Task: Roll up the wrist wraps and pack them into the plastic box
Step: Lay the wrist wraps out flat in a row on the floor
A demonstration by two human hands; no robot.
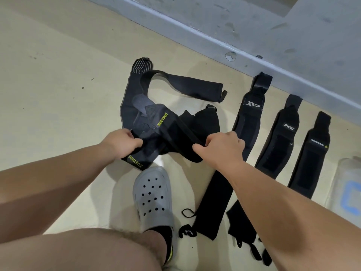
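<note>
A tangle of black and grey wrist wraps (156, 114) with yellow lettering lies on the beige floor in the middle of the view. My left hand (122, 141) pinches its near left edge. My right hand (222, 146) grips a black strap (181, 132) that crosses the pile. Three more black wraps lie flat in a row to the right: one (252, 110), a second (281, 137) and a third (314, 151). Another long black wrap (214, 202) runs under my right forearm. The clear plastic box (345, 184) shows at the right edge, partly cut off.
My foot in a grey perforated clog (153, 196) stands just below the pile, and my bare knee fills the lower left. A grey raised step (254, 36) runs diagonally across the top right, close behind the row of wraps. Thin black loops (188, 213) lie beside the long wrap.
</note>
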